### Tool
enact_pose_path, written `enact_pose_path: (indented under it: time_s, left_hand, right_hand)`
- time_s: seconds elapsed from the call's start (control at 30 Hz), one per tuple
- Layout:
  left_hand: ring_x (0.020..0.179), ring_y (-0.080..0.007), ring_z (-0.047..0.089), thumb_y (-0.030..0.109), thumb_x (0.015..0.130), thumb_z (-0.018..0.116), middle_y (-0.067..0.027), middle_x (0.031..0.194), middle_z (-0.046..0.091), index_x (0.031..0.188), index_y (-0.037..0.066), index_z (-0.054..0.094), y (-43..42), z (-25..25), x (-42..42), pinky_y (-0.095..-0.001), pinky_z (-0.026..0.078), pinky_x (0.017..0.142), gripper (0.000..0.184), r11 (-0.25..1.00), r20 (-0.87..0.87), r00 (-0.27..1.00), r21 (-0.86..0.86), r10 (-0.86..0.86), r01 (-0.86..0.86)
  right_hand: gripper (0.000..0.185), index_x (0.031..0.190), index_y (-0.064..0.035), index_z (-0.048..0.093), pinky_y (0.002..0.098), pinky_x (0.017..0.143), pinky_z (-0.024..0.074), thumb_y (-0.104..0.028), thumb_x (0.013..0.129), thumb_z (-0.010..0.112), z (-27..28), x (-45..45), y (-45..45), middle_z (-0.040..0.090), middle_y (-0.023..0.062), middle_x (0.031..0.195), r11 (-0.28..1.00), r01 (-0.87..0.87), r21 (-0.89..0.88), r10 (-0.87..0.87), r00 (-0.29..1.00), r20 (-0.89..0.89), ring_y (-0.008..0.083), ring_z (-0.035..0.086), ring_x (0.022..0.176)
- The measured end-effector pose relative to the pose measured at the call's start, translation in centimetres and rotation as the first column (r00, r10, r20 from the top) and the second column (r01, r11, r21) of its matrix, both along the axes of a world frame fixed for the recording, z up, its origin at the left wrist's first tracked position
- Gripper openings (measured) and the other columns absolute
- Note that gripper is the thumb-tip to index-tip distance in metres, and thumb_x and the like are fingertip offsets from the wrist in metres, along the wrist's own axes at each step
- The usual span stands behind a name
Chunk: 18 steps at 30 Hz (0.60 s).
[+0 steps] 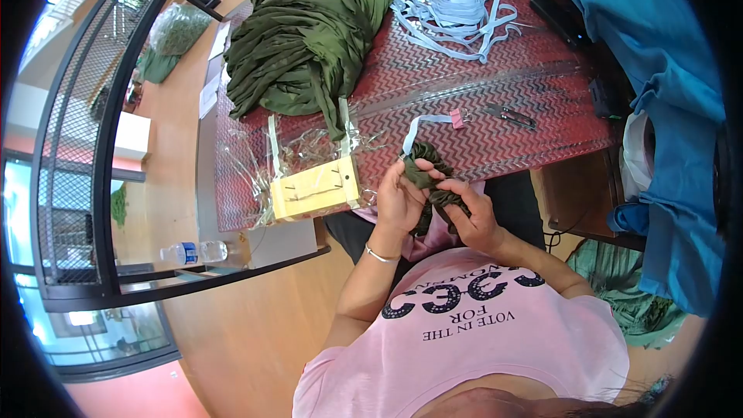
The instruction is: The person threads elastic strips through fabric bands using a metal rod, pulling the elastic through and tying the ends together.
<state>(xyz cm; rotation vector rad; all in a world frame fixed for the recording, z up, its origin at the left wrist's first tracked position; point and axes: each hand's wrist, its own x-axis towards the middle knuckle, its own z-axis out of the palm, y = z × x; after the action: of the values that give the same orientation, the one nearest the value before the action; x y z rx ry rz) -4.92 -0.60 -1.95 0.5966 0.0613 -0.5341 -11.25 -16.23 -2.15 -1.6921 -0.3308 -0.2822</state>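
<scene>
My left hand point(399, 200) pinches a gathered strip of dark green fabric point(422, 178) at the table's near edge. Lower on the same strip, the fingers of my right hand point(474, 220) are closed round a bunched part. Out of the fabric's top end comes a flat white elastic band point(418, 125), which runs to a pink binder clip point(458, 118) at the table's edge area. Beside the clip lie small thread snips point(511, 116). Part of the strip hangs below my hands, towards my lap.
A large heap of green fabric strips point(309, 39) covers the table's point(433, 81) far left. Loose white elastic point(449, 0) is piled at the back. A yellow block point(316, 188) is taped at the near left edge. Blue cloth point(658, 54) hangs right; water bottles point(193, 252) are at left.
</scene>
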Motion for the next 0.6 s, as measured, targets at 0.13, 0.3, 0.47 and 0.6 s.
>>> enact_pose_path:
  time_s: [0.13, 0.3, 0.47, 0.6]
  left_hand:
    - [0.089, -0.0237, 0.059, 0.033, 0.099, 0.036, -0.0126, 0.093, 0.061, 0.104, 0.000, 0.055, -1.0, 0.5, -0.4, -0.0358, 0.046, 0.084, 0.038, 0.995, 0.013, 0.999, 0.086, 0.041, -0.042]
    - [0.086, -0.0175, 0.058, 0.030, 0.098, 0.041, -0.0085, 0.094, 0.059, 0.100, 0.004, 0.054, -2.8, 1.0, -1.2, -0.0310, 0.047, 0.081, 0.029, 0.993, 0.098, 0.993, 0.087, 0.070, -0.079]
    - [0.065, -0.0087, 0.053, 0.029, 0.097, 0.045, -0.0016, 0.075, 0.056, 0.091, 0.005, 0.053, -1.6, 1.9, -0.3, -0.0229, 0.045, 0.059, 0.026, 0.864, 0.333, 0.943, 0.471, 0.011, -0.177]
    - [0.061, -0.0033, 0.048, 0.029, 0.097, 0.047, 0.0019, 0.071, 0.054, 0.089, 0.005, 0.056, -1.2, 2.4, -0.4, -0.0179, 0.038, 0.052, 0.027, 0.793, 0.375, 0.876, 0.610, -0.302, 0.013]
  right_hand:
    - [0.028, 0.111, -0.0014, 0.052, 0.0323, 0.077, 0.0481, 0.000, 0.082, 0.055, -1.0, 0.1, 0.6, 0.061, 0.0159, 0.097, 0.980, 0.038, 0.196, -0.014, 0.992, -0.123, 0.0279, 0.063, 0.087]
    - [0.023, 0.104, -0.0017, 0.053, 0.0291, 0.063, 0.0448, -0.005, 0.082, 0.059, -0.2, 1.2, 1.5, 0.056, 0.0094, 0.084, 0.961, 0.276, -0.020, -0.271, 0.955, 0.122, 0.0169, 0.057, 0.071]
    - [0.016, 0.097, 0.0010, 0.056, 0.0225, 0.052, 0.0392, -0.007, 0.084, 0.060, 2.3, 3.3, -0.9, 0.054, 0.0008, 0.073, 0.965, 0.158, 0.207, -0.130, 0.981, -0.147, 0.0065, 0.049, 0.059]
    - [0.010, 0.096, -0.0016, 0.058, 0.0186, 0.052, 0.0401, -0.007, 0.087, 0.059, 5.1, 5.3, -2.3, 0.057, -0.0004, 0.073, 0.856, -0.162, 0.490, 0.359, 0.869, -0.341, 0.0038, 0.051, 0.060]
